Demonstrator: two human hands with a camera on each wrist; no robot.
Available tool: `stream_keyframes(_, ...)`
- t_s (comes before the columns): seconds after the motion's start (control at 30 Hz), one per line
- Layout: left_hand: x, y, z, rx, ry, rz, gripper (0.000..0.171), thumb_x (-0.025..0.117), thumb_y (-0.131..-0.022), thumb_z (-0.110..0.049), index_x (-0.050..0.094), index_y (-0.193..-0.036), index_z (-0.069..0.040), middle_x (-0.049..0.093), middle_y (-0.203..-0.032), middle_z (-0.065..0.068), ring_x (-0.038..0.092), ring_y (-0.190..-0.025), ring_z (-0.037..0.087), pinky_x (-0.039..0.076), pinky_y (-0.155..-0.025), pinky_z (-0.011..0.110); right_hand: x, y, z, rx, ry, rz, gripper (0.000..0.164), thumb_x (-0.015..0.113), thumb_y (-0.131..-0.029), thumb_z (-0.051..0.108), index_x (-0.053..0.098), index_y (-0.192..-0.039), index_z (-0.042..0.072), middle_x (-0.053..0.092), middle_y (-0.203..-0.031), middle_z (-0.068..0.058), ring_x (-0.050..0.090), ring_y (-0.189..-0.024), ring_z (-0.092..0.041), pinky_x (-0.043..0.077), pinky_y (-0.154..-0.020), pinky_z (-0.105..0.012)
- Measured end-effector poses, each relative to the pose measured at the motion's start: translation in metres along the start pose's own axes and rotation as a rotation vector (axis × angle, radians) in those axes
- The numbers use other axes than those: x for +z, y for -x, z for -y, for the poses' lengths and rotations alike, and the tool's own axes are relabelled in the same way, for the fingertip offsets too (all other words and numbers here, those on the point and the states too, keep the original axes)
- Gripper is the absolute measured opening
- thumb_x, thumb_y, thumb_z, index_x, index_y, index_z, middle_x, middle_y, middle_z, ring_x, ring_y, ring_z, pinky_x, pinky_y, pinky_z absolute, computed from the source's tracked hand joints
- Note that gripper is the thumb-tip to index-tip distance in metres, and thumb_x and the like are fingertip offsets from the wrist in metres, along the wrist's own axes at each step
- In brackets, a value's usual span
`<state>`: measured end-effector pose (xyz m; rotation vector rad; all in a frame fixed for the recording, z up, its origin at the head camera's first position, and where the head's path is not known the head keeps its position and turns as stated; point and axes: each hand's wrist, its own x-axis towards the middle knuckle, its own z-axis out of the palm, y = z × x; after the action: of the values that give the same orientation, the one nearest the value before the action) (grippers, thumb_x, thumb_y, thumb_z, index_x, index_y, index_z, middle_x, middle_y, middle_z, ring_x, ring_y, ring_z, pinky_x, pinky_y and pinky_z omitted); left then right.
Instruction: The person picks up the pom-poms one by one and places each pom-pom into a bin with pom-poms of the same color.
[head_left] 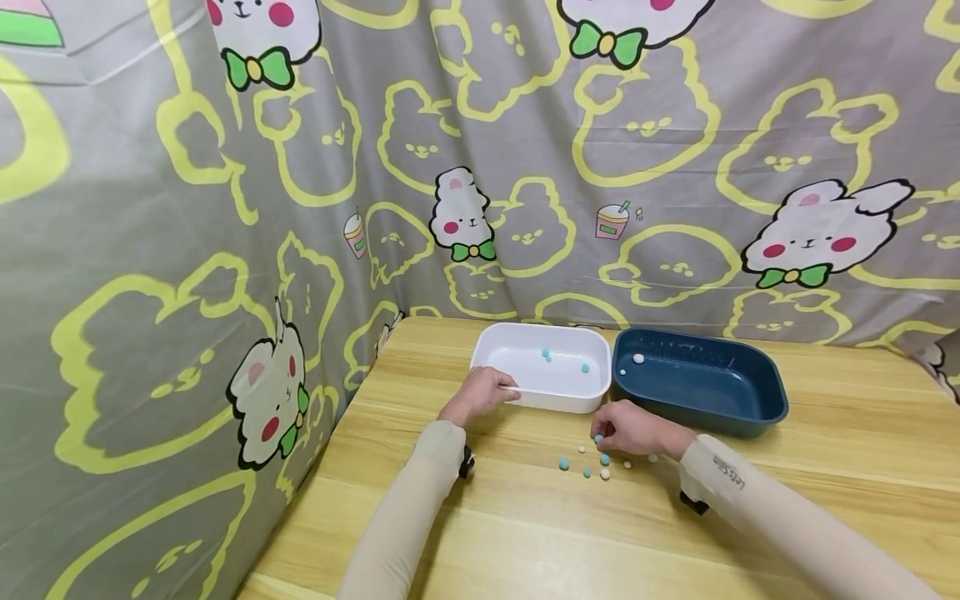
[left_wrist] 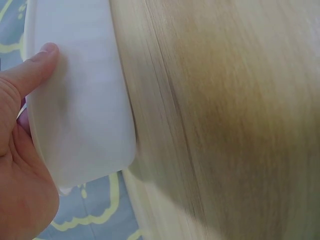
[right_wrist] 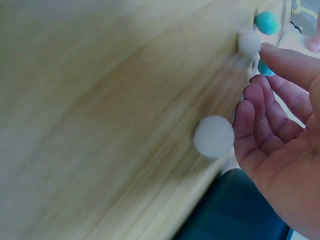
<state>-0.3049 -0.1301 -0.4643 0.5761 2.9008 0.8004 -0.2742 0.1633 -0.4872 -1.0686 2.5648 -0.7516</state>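
My left hand (head_left: 482,394) grips the near-left rim of a white plastic tub (head_left: 555,401). In the left wrist view its thumb (left_wrist: 42,65) lies against the outer wall, the other fingers mostly hidden behind the rim. Several small blue pom-pom balls, one of them here (head_left: 585,368), lie in that tub. My right hand (head_left: 636,427), low over the table in front of the tubs, pinches a blue pom-pom ball (right_wrist: 266,68) between thumb and forefinger. Around it lie loose balls, among them a blue one (head_left: 564,463) and a white one (right_wrist: 214,136).
A dark blue tub (head_left: 776,400) stands directly right of the white one, with a white ball (head_left: 638,358) and a small pale blue ball (head_left: 622,372) inside. Both tubs sit on a wood-grain table (head_left: 525,533). A patterned grey curtain (head_left: 540,150) hangs behind and at the left.
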Motion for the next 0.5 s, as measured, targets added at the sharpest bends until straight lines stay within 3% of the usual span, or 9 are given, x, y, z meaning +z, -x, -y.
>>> stream_keyframes(0.5, -0.0006, 0.001, -0.0017, 0.009, -0.018, -0.013, 0.011, 0.07, -0.087, -0.028, 0.076, -0.08, -0.022, 0.068, -0.078, -0.015, 0.057, -0.074, 0.004, 0.042, -0.074, 0.023, 0.0009, 0.0007, -0.0033, -0.007, -0.012, -0.027, 0.007, 0.072, -0.083, 0.01, 0.067, -0.083, 0.015, 0.057, -0.076, 0.012, 0.05, -0.068, -0.004, 0.045, -0.063, -0.023)
